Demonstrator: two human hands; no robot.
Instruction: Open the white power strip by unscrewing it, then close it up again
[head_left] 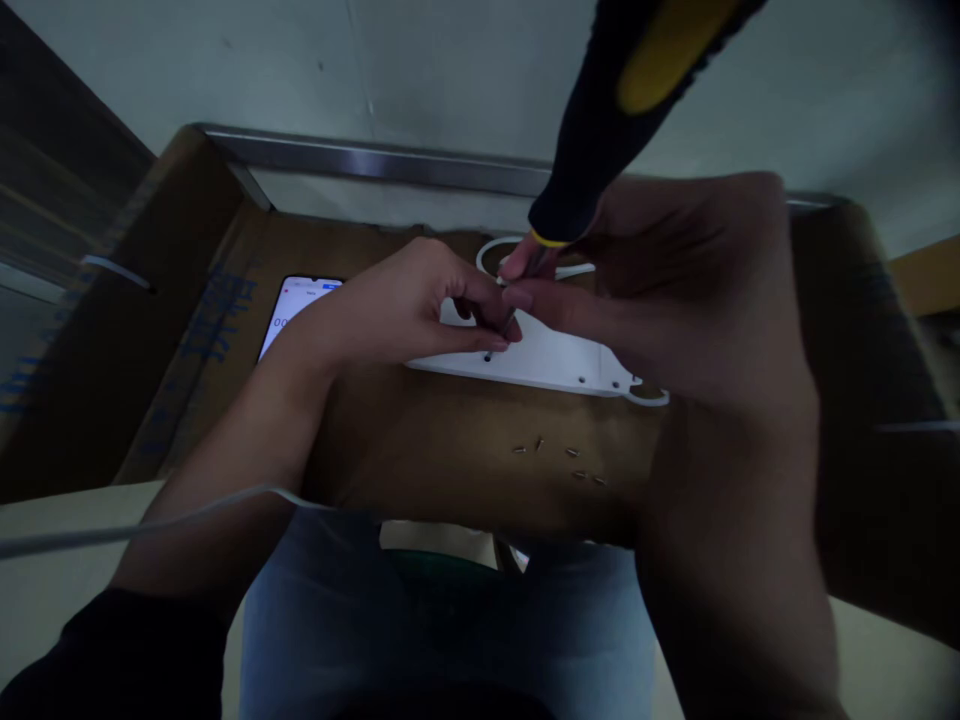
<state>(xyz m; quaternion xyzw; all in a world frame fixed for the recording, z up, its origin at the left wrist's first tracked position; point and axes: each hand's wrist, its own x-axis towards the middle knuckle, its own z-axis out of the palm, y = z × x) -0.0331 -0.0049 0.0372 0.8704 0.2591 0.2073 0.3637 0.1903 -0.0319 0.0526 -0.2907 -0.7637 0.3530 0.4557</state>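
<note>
A black and yellow screwdriver (585,150) slants down from the upper right, its handle close to the camera. My right hand (675,290) is closed around it low down, thumb and fingertips at the metal shaft. My left hand (427,300) pinches about the lower shaft, just above a hole in a white flat panel (540,360). The tip is at or near that hole; whether a screw sits there I cannot tell. Along the panel's near edge are other dark holes. Several small screws (573,453) lie loose on the cardboard in front of the panel.
A lit phone (292,300) lies left of the panel, partly behind my left arm. White cable (491,250) loops behind the panel. The cardboard box (187,330) has raised side walls, and a pale cord (210,505) crosses over my left forearm.
</note>
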